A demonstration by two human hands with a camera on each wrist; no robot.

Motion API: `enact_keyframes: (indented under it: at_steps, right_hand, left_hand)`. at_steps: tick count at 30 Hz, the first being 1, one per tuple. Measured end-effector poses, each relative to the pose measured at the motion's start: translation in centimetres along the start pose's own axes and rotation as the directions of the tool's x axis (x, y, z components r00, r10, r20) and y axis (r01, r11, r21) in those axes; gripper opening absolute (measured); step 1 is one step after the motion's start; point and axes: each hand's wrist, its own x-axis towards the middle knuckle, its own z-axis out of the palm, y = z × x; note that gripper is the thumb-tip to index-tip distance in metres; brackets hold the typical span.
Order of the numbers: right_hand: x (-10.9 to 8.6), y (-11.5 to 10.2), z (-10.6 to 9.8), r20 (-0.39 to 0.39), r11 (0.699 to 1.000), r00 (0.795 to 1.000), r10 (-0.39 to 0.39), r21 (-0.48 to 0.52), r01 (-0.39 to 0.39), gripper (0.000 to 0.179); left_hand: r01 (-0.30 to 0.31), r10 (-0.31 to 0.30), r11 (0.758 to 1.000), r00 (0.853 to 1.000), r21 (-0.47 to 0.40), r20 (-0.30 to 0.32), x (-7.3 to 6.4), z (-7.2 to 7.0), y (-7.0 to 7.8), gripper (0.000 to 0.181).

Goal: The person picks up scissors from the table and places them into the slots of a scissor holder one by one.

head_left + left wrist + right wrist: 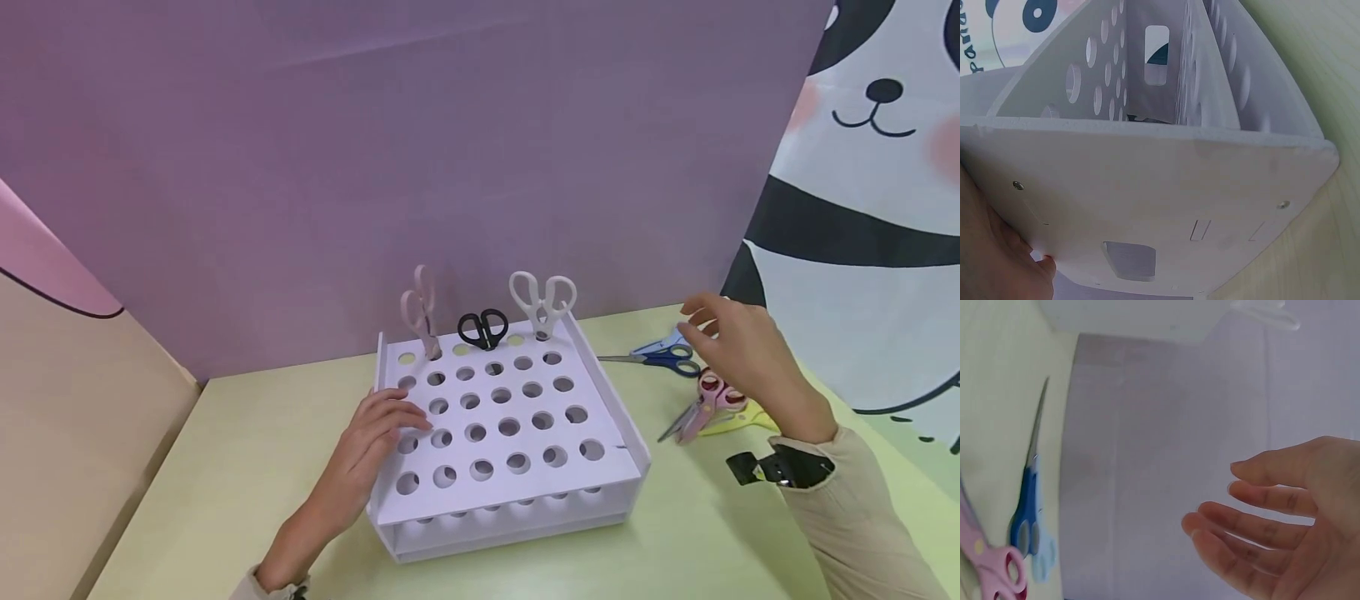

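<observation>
A white rack (491, 492) with rows of round holes stands on the table. My left hand (367, 450) rests on its left edge, fingers lying over the top; the left wrist view shows the rack's side panel (1147, 181). Pale pink scissors (420, 308), black scissors (483, 329) and white scissors (543, 302) stand upright in the back row, handles up. My right hand (738, 354) hovers above the loose scissors at the right, fingers loosely bent and holding nothing. Beneath it lie dark blue scissors (1025, 519), light blue scissors (1044, 556) and pink scissors (991, 562).
Yellow scissors (738, 419) lie partly under the pink ones on the pale table (247, 450). A purple backdrop (450, 150) rises right behind the rack. A panda-printed sheet (862, 333) borders the table on the right.
</observation>
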Motion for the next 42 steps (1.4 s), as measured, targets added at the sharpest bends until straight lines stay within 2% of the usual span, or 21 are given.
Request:
enact_keyframes:
  at_steps: [6, 11, 16, 20, 23, 27, 29, 34, 39, 42]
  right_hand:
    - [0.2, 2.1, 0.6, 0.126, 0.995, 0.988, 0.086, -0.052, -0.08, 0.031]
    - [0.2, 3.8, 0.9, 0.252, 0.983, 0.954, 0.161, -0.13, -0.132, 0.039]
    - [-0.2, 5.8, 0.9, 0.337, 0.956, 0.905, 0.26, -0.219, -0.193, 0.047]
    - [-0.6, 7.4, 1.2, 0.409, 0.946, 0.861, 0.301, -0.242, -0.216, 0.048]
    - [-0.7, 8.0, 1.8, 0.459, 0.935, 0.819, 0.343, -0.247, -0.253, 0.044]
    - [-0.9, 8.5, 2.5, 0.486, 0.91, 0.77, 0.413, -0.266, -0.32, 0.04]
    - [-1.1, 8.7, 2.8, 0.48, 0.9, 0.763, 0.432, -0.279, -0.335, 0.042]
    - [-1.2, 8.9, 3.2, 0.454, 0.89, 0.769, 0.45, -0.296, -0.346, 0.046]
    - [-1.2, 8.7, 3.2, 0.458, 0.884, 0.758, 0.464, -0.299, -0.361, 0.053]
    - [-1.1, 8.6, 3.4, 0.448, 0.88, 0.76, 0.47, -0.304, -0.365, 0.059]
  left_hand:
    - [-0.013, 0.013, 1.0, 1.0, -0.004, 0.003, -0.1, 0.0, 0.0, 0.036]
    - [-0.018, 0.018, 1.0, 1.0, -0.001, 0.002, 0.0, 0.0, 0.0, 0.035]
    - [-0.015, 0.015, 1.0, 1.0, -0.006, 0.003, 0.0, 0.0, 0.1, 0.035]
    - [-0.005, 0.005, 1.0, 1.0, -0.005, 0.007, 0.0, -0.1, 0.0, 0.035]
    - [0.002, -0.002, 1.0, 1.0, 0.001, 0.008, 0.0, -0.1, 0.1, 0.034]
    - [0.001, -0.001, 1.0, 1.0, 0.004, 0.006, 0.0, -0.1, 0.1, 0.035]
    - [-0.003, 0.003, 1.0, 1.0, 0.004, 0.006, 0.0, -0.1, 0.1, 0.035]
    - [-0.015, 0.015, 1.0, 1.0, 0.003, 0.002, 0.0, -0.1, 0.1, 0.034]
    - [-0.015, 0.015, 1.0, 1.0, -0.001, 0.0, 0.0, -0.1, 0.1, 0.034]
    - [-0.016, 0.016, 1.0, 1.0, -0.001, -0.001, 0.0, -0.1, 0.2, 0.035]
